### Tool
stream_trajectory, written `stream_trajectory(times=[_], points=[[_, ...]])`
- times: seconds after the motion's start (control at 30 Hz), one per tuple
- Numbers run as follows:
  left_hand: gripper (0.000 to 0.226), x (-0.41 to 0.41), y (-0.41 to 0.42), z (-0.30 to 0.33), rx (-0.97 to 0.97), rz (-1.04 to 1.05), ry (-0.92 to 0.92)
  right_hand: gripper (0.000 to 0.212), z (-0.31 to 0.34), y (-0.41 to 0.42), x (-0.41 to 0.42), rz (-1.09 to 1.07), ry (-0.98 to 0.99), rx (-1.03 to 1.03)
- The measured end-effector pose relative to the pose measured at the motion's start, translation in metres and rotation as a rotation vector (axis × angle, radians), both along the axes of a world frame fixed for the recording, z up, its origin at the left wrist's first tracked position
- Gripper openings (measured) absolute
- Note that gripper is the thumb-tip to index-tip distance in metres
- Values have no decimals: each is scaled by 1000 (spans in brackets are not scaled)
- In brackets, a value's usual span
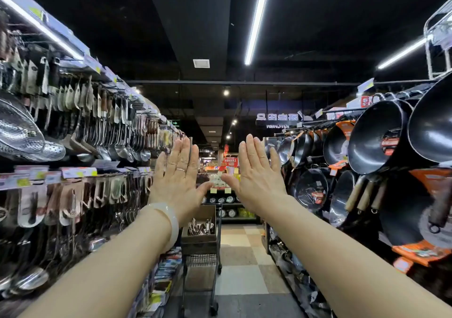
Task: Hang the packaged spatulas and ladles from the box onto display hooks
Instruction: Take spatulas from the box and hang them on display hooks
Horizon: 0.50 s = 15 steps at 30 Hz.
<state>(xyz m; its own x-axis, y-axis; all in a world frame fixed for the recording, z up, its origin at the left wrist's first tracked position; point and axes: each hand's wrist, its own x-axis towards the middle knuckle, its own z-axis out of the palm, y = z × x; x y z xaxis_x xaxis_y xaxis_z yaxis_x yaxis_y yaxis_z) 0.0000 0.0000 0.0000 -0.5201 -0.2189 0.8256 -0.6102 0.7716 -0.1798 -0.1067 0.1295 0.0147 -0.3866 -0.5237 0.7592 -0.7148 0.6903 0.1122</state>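
Head cam: both arms out front, left hand (177,176) & right hand (256,174) flat, fingers straight, holding nothing, thumbs nearly touching, w/ box (199,228) of packaged utensils in cart (200,266) down the aisle, hooks (80,102) at left.

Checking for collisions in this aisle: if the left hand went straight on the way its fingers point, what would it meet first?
Probably the hanging utensils at the far end of the left rack, just beyond the left hand; depth is unclear, so it might pass beside them.
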Motion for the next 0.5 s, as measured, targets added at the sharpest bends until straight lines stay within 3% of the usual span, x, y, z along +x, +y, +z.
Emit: stream_trajectory(times=[0.27,0.5], points=[[90,-167,-76,-20,59,-92,-21,97,-14,-72,-155,-16,-16,55],[81,-318,-175,-11,101,-64,-22,81,7,-177,-318,4,-16,100]])
